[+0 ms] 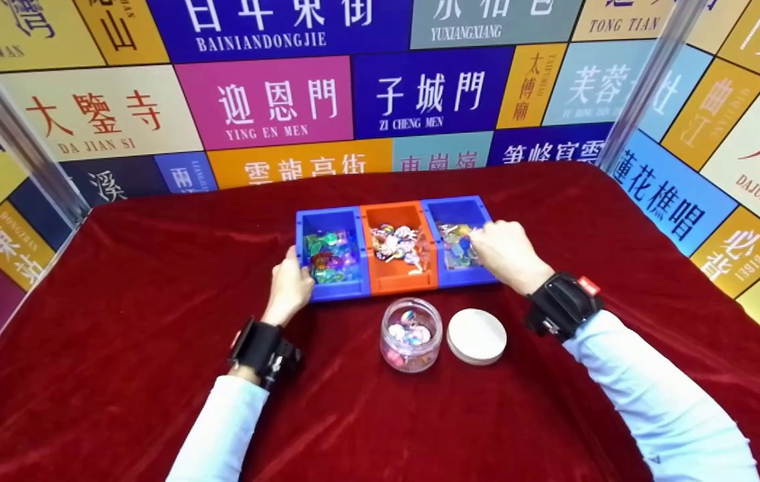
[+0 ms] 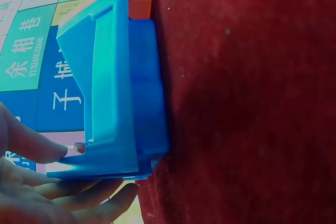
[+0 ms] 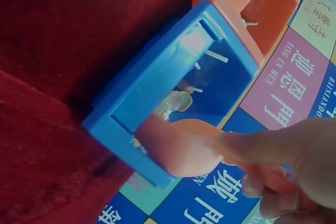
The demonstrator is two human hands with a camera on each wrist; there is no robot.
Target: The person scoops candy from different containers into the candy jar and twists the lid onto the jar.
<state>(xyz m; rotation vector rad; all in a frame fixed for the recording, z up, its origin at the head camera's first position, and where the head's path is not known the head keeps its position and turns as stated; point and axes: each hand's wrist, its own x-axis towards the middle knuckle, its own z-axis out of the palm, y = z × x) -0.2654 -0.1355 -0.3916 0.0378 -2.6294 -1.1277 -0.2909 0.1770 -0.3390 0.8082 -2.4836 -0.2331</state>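
Pinching a pink-orange scoop (image 3: 181,156) by its handle with the right hand (image 1: 510,254), in the lower right of the right wrist view. Dipping it into the right blue bin (image 1: 468,276), with the scoop's front partly tucked behind the bin's wall. Mostly covered by the hand in the head view. Holding the end of the left blue bin (image 1: 340,290) with the left hand (image 1: 290,288), thumb over the rim, fingers underneath, palm cut off at the left edge of the left wrist view. Joined up in the middle of the head view with an orange bin (image 1: 403,284).

Inside the bins, small shiny bits and little sticks, too mixed up to name. Hard to make out, too, the pieces in the clear jar (image 1: 413,365), low in the middle. Just beside it, a white lid (image 1: 477,335), cut off at the top of the right wrist view. Sleeves (image 1: 674,402) cut off at the bottom. Wide red cloth (image 1: 119,335) at lower left, with its far edge by the sign wall (image 1: 266,100) up top.
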